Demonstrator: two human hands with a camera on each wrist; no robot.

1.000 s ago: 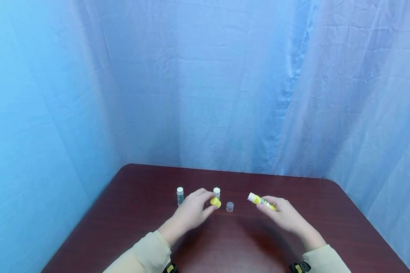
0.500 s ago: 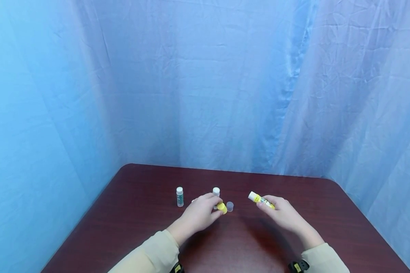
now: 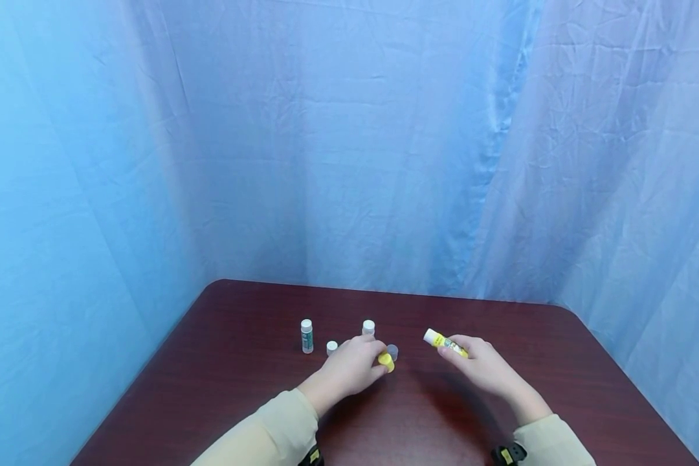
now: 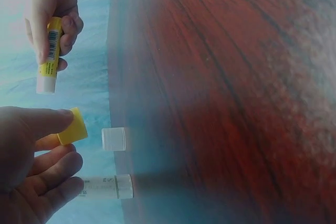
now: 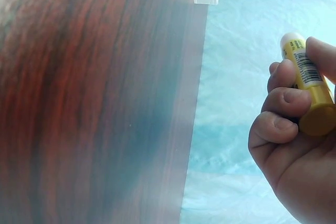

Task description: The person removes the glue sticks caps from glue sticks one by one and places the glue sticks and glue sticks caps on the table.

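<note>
My left hand (image 3: 352, 367) pinches a yellow cap (image 4: 73, 127) between thumb and fingers, above the table. The right hand (image 3: 482, 366) grips a yellow glue stick (image 5: 307, 74) with a barcode label; its white end points up and toward the left hand. Close by the yellow cap stands a translucent cap (image 4: 114, 139) on the table. Behind the left hand is a white-topped glue stick (image 3: 369, 326), its lower part hidden by that hand in the head view. A small white cap (image 3: 332, 347) shows just left of the hand, partly covered.
A green-and-white glue stick (image 3: 307, 336) stands upright at the left on the dark red wooden table (image 3: 256, 304). Light blue curtains (image 3: 349, 162) hang behind the table and along both sides.
My left hand has moved right and a little nearer with the yellow cap, uncovering the small white cap. The right hand and its glue stick have stayed almost in place.
</note>
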